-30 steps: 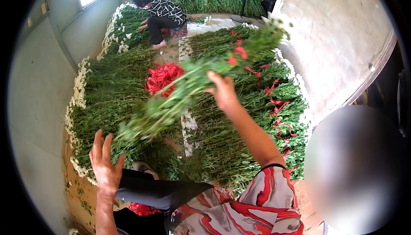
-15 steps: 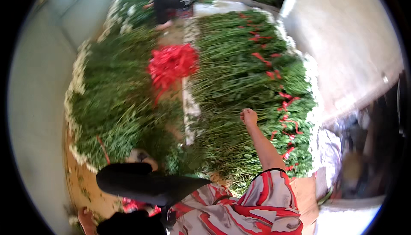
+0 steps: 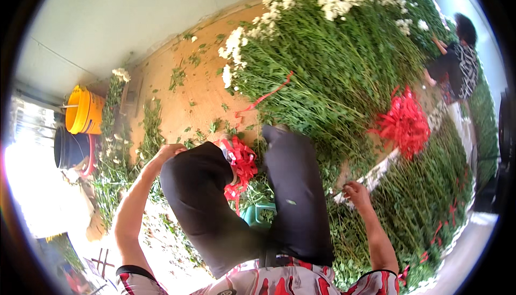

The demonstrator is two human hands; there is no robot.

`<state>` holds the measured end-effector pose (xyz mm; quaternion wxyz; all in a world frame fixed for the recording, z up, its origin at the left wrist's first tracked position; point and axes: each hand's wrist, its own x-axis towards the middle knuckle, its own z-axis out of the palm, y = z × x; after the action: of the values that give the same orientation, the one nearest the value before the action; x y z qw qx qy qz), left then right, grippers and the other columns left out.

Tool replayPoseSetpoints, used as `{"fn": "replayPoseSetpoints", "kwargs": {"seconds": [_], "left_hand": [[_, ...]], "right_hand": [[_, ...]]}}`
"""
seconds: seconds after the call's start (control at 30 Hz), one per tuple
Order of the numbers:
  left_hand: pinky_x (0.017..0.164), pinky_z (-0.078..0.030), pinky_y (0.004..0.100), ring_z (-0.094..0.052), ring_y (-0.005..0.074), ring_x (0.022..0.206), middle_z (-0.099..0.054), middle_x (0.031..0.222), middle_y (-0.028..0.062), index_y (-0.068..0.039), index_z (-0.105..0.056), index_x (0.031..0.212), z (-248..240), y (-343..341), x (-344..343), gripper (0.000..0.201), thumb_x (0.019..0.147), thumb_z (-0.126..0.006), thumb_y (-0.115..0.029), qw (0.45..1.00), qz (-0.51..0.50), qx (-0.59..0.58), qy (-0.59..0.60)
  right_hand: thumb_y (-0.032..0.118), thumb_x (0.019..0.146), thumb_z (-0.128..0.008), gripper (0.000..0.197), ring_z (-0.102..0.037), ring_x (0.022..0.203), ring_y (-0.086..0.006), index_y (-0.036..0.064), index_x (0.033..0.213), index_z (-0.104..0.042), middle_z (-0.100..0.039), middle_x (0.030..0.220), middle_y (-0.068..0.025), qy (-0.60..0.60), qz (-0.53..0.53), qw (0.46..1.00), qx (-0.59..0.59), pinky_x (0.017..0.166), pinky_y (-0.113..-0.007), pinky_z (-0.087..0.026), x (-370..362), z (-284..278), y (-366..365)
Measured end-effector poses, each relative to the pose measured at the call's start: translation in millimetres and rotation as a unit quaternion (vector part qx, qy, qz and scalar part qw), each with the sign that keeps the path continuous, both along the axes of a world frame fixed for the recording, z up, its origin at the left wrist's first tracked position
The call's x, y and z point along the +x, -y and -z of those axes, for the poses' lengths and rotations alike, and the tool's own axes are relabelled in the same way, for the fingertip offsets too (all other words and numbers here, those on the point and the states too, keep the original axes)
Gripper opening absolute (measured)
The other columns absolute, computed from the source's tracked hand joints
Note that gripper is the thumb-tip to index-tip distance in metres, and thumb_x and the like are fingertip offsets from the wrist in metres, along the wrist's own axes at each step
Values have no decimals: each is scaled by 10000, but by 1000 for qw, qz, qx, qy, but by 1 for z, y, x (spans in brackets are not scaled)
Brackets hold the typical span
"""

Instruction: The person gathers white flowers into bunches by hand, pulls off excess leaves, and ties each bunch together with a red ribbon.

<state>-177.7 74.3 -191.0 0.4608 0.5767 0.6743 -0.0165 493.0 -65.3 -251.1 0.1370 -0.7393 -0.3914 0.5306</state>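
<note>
My left hand is beside my left knee, close to loose green stems. Its fingers are partly hidden by the knee. My right hand hovers by the stem ends of a row of cut flowers, its fingers curled in; whether something small is in them I cannot make out. Between my legs lies a bunch of red ribbons, next to a green plastic object with a handle. White-headed flowers on long green stems lie in a thick layer ahead.
Another person crouches at the far right among the flowers. A big heap of red ribbons sits between the flower rows. At left stand a yellow bucket and a black bucket. Scattered leaves dot the brown floor.
My view has swung left, bringing the buckets and brown floor into sight. My left hand has come up beside my knee. My right hand now appears near the stem ends, fingers still curled.
</note>
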Motion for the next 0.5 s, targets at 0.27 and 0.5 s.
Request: {"fn": "replayPoseSetpoints", "kwargs": {"seconds": [0.27,0.5], "left_hand": [[914,-500,426,-644,338,1058,-694,1069,173,-64,-661,1124,120,-95,61,363,849,-688,-298,992,122,18,2],[998,-477,454,-550,387,1217,-300,1540,186,-112,-576,1291,198,-178,157,509,805,-724,-130,971,163,151,87]], "right_hand": [[178,882,-602,208,-634,893,-373,75,1061,-627,-632,965,-153,81,-456,853,240,723,-435,-521,-130,26,-232],[62,885,-616,285,-664,858,-348,19,1159,-548,-523,1252,-170,228,-596,696,329,795,-438,-570,-237,90,-382]]}}
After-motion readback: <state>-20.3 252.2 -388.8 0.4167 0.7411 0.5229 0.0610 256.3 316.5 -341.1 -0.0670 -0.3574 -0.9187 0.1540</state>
